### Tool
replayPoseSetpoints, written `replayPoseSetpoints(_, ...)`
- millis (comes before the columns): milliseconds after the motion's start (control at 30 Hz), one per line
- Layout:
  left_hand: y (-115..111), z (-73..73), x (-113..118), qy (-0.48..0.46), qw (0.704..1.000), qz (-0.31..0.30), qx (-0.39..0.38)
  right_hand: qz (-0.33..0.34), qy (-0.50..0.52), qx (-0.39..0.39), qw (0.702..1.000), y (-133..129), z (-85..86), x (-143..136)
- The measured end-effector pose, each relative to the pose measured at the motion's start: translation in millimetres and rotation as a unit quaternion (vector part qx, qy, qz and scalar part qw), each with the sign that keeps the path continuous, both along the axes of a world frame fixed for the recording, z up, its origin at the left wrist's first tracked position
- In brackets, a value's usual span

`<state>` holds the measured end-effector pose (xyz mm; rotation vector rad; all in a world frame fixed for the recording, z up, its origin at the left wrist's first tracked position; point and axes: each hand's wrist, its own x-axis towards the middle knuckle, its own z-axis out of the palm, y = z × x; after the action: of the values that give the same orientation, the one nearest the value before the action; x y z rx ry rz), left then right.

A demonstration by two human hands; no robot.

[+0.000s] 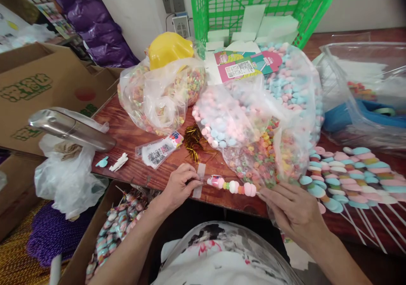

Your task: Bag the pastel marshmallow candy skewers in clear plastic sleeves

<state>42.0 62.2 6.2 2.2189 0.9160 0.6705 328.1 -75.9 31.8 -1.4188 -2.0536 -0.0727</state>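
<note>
A candy skewer [233,186] of pink, white, green and orange pieces lies level near the table's front edge, its left end in a printed clear wrapper. My right hand [293,211] is closed at the skewer's right end, fingers pinched on it. To the left of the skewer, my left hand [182,186] has its thumb and fingers together at a translucent strip [199,180]; whether it grips anything is too small to tell. Gold twist ties [193,143] and printed clear wrappers [161,150] lie beyond my left hand.
Bags of candy [225,111] fill the middle of the table [142,173]. Finished-looking skewers [355,177] are piled at the right, beside a clear bin [374,69]. A steel flask [74,130] lies at the left; a box of wrapped skewers [119,221] is below.
</note>
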Motion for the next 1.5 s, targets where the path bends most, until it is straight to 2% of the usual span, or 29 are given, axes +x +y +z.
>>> replayPoseSetpoints(267, -10.7, 1.4, 8.4, 0.017, 0.996, -0.066, 0.060, 0.001, -0.031, -0.014, 0.999, -2.4, 2.6, -9.6)
replayPoseSetpoints(467, -11.3, 11.5, 12.5, 0.008, 0.990, -0.060, 0.125, 0.014, 0.018, -0.003, 1.000, -4.0, 0.8, -10.2)
replayPoseSetpoints(533, -10.7, 17.8, 15.1, 0.034, 0.991, -0.080, 0.103, 0.015, 0.036, 0.016, 0.999, -5.1, 1.1, -9.0)
replayPoseSetpoints(667, -14.4, 31.6, 29.7, 0.105, 0.984, -0.147, 0.003, 0.002, 0.032, 0.041, 0.999, -7.3, 4.6, -8.8)
replayPoseSetpoints(767, -20.7, 38.3, 44.3, 0.150, 0.975, -0.154, -0.049, -0.007, -0.006, 0.047, 0.999, -10.2, 10.9, -9.4)
replayPoseSetpoints(967, -30.4, 38.3, 66.0, 0.215, 0.962, -0.161, -0.052, 0.023, -0.103, 0.070, 0.992, -17.6, 31.4, -4.5)
replayPoseSetpoints(1100, -32.0, 40.9, 74.5, 0.239, 0.955, -0.166, -0.057, 0.009, -0.125, 0.104, 0.987, -15.3, 46.7, 6.6)
replayPoseSetpoints(1200, -31.1, 43.4, 77.6, 0.220, 0.951, -0.192, -0.097, 0.021, -0.140, 0.101, 0.985, -12.9, 50.3, 14.3)
replayPoseSetpoints(1333, -30.7, 42.7, 80.7, 0.161, 0.943, -0.228, -0.183, 0.059, -0.144, 0.080, 0.985, -14.3, 45.5, 18.2)
replayPoseSetpoints(1433, -32.8, 40.2, 84.6, 0.137, 0.940, -0.213, -0.230, 0.076, -0.139, 0.080, 0.984, -18.5, 43.6, 15.3)
replayPoseSetpoints(1500, -33.8, 37.1, 86.6, 0.118, 0.949, -0.173, -0.235, 0.078, -0.132, 0.077, 0.985, -22.6, 44.9, 10.5)
